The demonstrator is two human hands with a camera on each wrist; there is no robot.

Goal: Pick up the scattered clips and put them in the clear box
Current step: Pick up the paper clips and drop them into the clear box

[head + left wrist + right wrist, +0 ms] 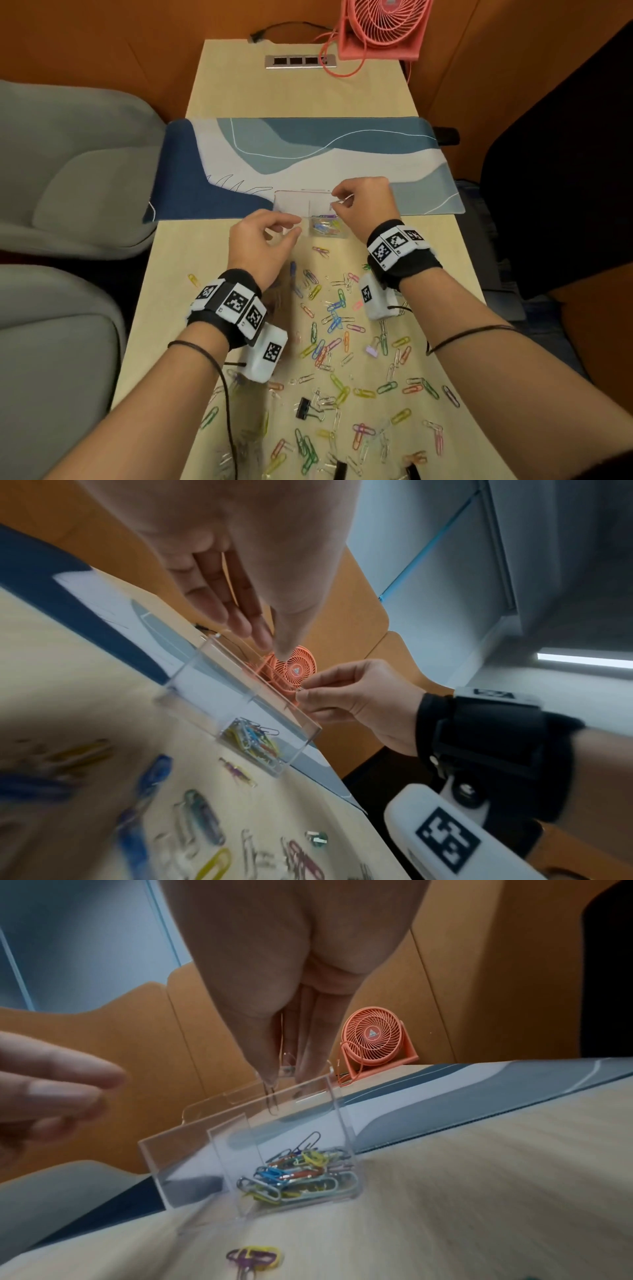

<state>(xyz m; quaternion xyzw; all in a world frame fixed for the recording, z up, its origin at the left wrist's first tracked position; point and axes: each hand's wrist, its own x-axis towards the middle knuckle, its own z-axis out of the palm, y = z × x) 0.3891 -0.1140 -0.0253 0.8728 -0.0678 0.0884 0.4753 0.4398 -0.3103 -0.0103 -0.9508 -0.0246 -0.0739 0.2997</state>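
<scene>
Glossy clear plastic box (301, 1123) on matt pale wood table (428, 274).

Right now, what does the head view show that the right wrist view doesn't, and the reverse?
Only the head view shows the scattered clips down the table, a black binder clip and both wristbands. Only the right wrist view shows the silver clip that the right hand pinches above the clear box, and its divider wall. Both show the box, the colored clips inside it, the left hand, the pink fan and the blue mat.
</scene>
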